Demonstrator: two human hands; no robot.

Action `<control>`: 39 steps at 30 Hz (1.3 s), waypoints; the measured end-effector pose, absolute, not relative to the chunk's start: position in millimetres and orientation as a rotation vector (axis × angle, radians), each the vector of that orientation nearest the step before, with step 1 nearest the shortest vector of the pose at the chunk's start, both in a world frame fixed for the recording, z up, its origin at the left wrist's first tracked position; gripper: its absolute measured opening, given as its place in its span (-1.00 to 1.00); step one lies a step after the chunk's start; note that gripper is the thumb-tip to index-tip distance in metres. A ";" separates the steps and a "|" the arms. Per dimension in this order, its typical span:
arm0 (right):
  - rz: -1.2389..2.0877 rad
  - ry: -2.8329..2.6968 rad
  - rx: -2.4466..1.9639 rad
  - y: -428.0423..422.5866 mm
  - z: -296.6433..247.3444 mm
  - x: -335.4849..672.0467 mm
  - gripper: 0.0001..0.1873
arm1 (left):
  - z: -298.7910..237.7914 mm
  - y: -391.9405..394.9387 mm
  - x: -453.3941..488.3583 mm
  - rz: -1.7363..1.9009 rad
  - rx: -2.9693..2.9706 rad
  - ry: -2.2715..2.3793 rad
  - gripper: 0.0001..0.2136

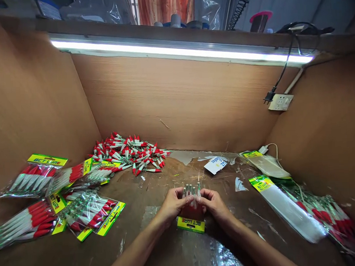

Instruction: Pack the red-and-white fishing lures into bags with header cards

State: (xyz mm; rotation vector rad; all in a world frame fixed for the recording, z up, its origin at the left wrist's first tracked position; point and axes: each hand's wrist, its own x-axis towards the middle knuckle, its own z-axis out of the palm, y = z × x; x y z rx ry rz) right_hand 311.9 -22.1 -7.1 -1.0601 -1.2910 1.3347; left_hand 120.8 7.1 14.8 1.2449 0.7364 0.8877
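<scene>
In the middle of the worktop, my left hand (175, 203) and my right hand (213, 204) are both closed on the sides of a small lure pack (191, 212). Its yellow-green header card (191, 225), printed BCT LURE, points toward me and reads upside down. Several lures with metal hook ends (191, 189) stick up between my thumbs, their red parts lower down. My fingertips partly hide the lures and the bag's edges, so I cannot tell whether every lure sits fully inside.
A heap of loose red-and-white lures (128, 151) lies at the back left. Filled lure packs (92, 211) are spread along the left. On the right lie clear bags with header cards (286, 206) and more lures (325, 213). A white label (215, 164) lies behind my hands.
</scene>
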 end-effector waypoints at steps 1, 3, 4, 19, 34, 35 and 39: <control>1.313 -1.303 -1.064 -23.2 -7.5 311.2 -0.58 | 14.2 5.9 122.3 0.901 1.241 0.744 -0.60; 1.274 -1.307 -1.080 -25.6 -8.0 310.3 -0.56 | 13.8 3.7 123.6 0.902 1.240 0.753 -0.58; 1.269 -1.298 -1.090 -26.9 -8.0 310.4 -0.56 | 13.7 2.7 123.7 0.890 1.245 0.756 -0.56; 0.779 -1.317 -1.169 -26.7 37.6 337.6 -0.60 | 8.0 -8.5 135.2 0.759 1.298 0.836 -0.63; 0.802 -1.731 -1.090 -29.4 44.2 354.9 -0.80 | 6.9 -9.9 133.3 0.740 1.313 0.800 -0.62; 0.796 -1.751 -1.101 -29.8 44.2 355.9 -0.81 | 7.1 -10.1 133.1 0.731 1.307 0.804 -0.62; 0.765 -1.800 -1.127 -30.8 45.6 358.9 -0.74 | 10.4 -10.7 133.4 0.694 1.292 0.819 -0.64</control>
